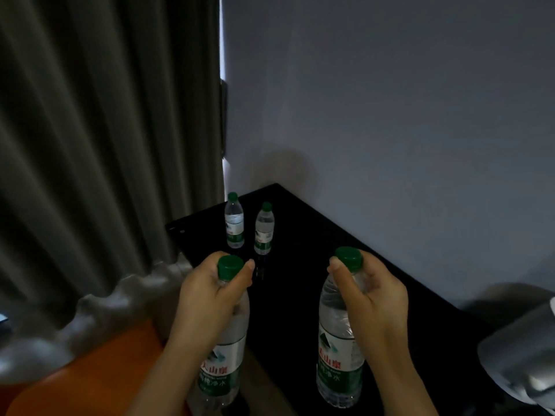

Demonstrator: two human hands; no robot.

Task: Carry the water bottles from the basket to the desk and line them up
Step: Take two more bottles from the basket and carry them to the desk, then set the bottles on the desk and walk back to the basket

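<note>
Left hand (210, 295) at desk (300, 223) left edge, fingers curled round neck of left bottle (222, 364), thumb up beside cap. Right hand (372, 295) above desk, gripping neck of right bottle (339, 355). Both forearms extended forward.

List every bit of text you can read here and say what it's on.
"山泉", red, with the characters before it cut off: label of the left-hand bottle.
"纯净水": green band below it.
"山泉", red: label of the right-hand bottle.
"净水": its green band.
Too small to read: labels of the left standing bottle and right standing bottle on the desk.
</note>
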